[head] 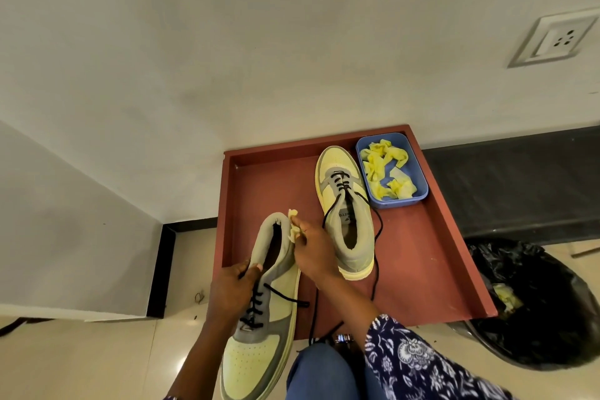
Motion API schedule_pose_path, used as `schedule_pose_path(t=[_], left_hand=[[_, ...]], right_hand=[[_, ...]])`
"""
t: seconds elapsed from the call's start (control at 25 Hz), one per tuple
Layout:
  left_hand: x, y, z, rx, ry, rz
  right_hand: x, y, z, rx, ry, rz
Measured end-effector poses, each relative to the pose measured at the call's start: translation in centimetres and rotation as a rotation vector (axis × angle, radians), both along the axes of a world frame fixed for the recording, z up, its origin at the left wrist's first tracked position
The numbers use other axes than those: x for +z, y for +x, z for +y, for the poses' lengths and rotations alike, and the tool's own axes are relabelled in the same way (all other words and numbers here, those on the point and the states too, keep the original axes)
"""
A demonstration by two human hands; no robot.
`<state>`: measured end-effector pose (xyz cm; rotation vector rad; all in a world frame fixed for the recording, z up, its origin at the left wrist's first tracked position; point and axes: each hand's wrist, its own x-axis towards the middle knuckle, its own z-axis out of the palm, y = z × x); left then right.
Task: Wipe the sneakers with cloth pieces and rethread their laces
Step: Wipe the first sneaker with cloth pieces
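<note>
I hold a grey and pale-yellow sneaker (259, 347) over the near left edge of the red tray, toe towards me. My left hand (232, 289) grips its tongue and collar near the black laces (256, 305). My right hand (313, 253) pinches a small yellow cloth piece (293, 224) against the outer side of the heel collar. The second sneaker (345, 204) lies flat in the tray, toe away, its black lace (378, 237) loose and trailing over the tray's front edge.
The red tray (422, 253) sits on the floor against a white wall. A blue tub (418, 198) of several yellow cloth pieces stands at its far right corner. A bin with a black liner (545, 302) holding used cloths is to the right. My knee (321, 370) is below.
</note>
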<state>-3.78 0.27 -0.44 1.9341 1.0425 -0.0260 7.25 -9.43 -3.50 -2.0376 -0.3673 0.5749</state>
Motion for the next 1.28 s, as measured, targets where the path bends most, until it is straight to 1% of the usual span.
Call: schedule_pose_path(t=[0.16,0.24,0.32,0.4,0.48,0.6,0.76,0.88,1.04,1.12,1.2,1.28], left_hand=[[0.0,0.0,0.0,-0.011,0.014,0.007],[0.0,0.1,-0.1,-0.036,0.055,0.024],[0.2,0.5,0.0,-0.055,0.128,0.062],[0.4,0.9,0.0,-0.081,0.213,0.110],[1.1,1.1,-0.2,-0.118,0.283,0.140],[2.7,0.8,-0.3,-0.157,0.358,0.129],[7.2,1.3,-0.1,-0.254,0.486,0.061],[11.3,2.9,0.3,-0.334,0.570,0.032],[14.2,5.4,1.3,-0.571,0.731,-0.028],[14.4,6.5,1.8,-0.732,0.731,-0.072],[14.3,7.6,2.2,-0.932,0.751,-0.099],[13.7,8.4,2.7,-1.196,0.854,-0.126]], right_hand=[[-0.8,0.1,0.5,0.016,-0.108,-0.005],[-1.0,-0.4,0.1,0.049,-0.209,-0.011],[-0.9,-1.1,-0.7,0.084,-0.247,0.012],[-0.3,-1.9,-1.5,0.073,-0.199,0.034],[1.0,-2.4,-2.5,0.024,-0.113,-0.004],[4.0,-2.0,-4.3,-0.127,0.046,-0.066],[7.2,0.2,-6.9,-0.368,0.184,-0.063],[8.0,1.6,-8.7,-0.445,0.237,-0.042],[7.4,1.8,-10.4,-0.471,0.239,-0.005],[7.0,1.4,-10.6,-0.469,0.256,0.024],[6.6,1.0,-10.7,-0.464,0.266,0.057],[6.1,0.7,-10.8,-0.461,0.254,0.074]])
